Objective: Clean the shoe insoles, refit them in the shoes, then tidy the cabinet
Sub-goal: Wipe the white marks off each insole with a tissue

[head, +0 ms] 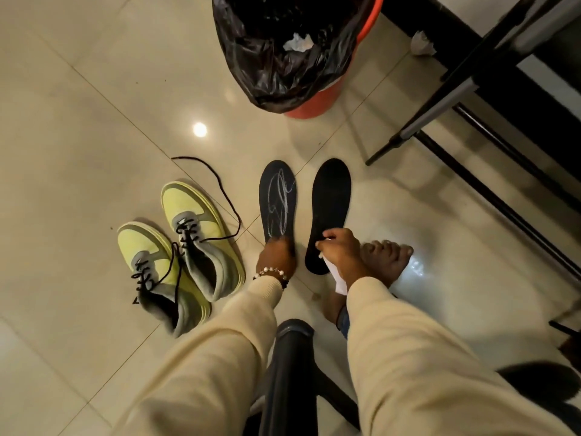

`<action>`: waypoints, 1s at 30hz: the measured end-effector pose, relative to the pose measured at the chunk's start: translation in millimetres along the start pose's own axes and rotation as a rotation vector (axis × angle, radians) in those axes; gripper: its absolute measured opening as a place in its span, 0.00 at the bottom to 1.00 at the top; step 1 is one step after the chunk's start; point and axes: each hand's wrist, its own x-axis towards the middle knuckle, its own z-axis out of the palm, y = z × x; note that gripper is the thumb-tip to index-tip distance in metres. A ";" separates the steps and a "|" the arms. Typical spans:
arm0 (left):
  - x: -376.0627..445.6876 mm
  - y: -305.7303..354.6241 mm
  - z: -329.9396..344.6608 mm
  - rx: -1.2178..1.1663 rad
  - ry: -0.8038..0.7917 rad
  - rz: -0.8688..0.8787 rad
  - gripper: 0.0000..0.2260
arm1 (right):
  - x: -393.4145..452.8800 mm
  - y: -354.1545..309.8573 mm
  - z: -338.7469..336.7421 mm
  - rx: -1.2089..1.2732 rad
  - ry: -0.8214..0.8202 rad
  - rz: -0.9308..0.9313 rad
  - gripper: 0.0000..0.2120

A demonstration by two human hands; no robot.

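Nearest, the left hand (278, 254) presses on the heel end of the chalk-marked insole (278, 199), though I cannot tell how its fingers lie. Just beside it, the right hand (338, 250) pinches a white tissue (338, 280) against the plain insole (330, 212). To the left of both hands stand the two yellow shoes (179, 247), without insoles. The cleaning step seems in hand; next, the marked insole needs firm wiping. Beyond the hands stands the lined bin (292, 51).
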 end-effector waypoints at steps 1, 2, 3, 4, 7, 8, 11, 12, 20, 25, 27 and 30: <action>2.0 -5.9 -3.4 -0.032 0.047 -0.038 0.16 | -0.9 -1.8 5.3 -0.032 -0.035 -0.038 0.20; 3.5 -10.0 -8.2 -0.084 0.066 -0.104 0.19 | -3.8 -3.6 10.0 -0.017 -0.108 -0.060 0.21; 6.2 -15.5 -11.6 -0.146 0.071 -0.186 0.22 | -2.3 -4.0 18.3 -0.055 -0.167 -0.094 0.22; 9.6 -19.9 -14.5 -0.220 0.068 -0.266 0.24 | -6.9 -7.6 24.2 -0.089 -0.205 -0.119 0.24; 21.6 -35.8 -11.7 -0.363 0.036 -0.374 0.19 | -1.3 -8.3 49.3 -0.138 -0.256 -0.132 0.25; 23.4 -38.9 -10.6 -0.380 0.042 -0.364 0.16 | -0.9 -8.6 56.8 -0.164 -0.267 -0.138 0.25; 22.8 -40.0 -9.0 -0.481 0.057 -0.354 0.11 | -1.7 -9.6 68.3 -0.198 -0.281 -0.115 0.25; 23.6 -39.8 -9.0 -0.523 0.037 -0.363 0.12 | -1.7 -9.6 67.5 -0.182 -0.282 -0.088 0.24; -3.2 -25.5 -43.3 -0.838 0.044 -0.430 0.14 | -26.5 -26.8 21.0 0.066 -0.230 -0.067 0.15; -60.0 14.2 -99.9 -1.156 0.055 -0.366 0.15 | -79.7 -45.6 -23.4 0.109 -0.224 -0.129 0.13; -86.8 33.8 -121.8 -1.200 0.045 -0.301 0.15 | -97.9 -48.7 -45.1 0.153 -0.204 -0.144 0.17; -132.7 65.8 -152.2 -1.238 0.072 -0.174 0.14 | -139.8 -50.2 -88.2 0.212 -0.156 -0.218 0.20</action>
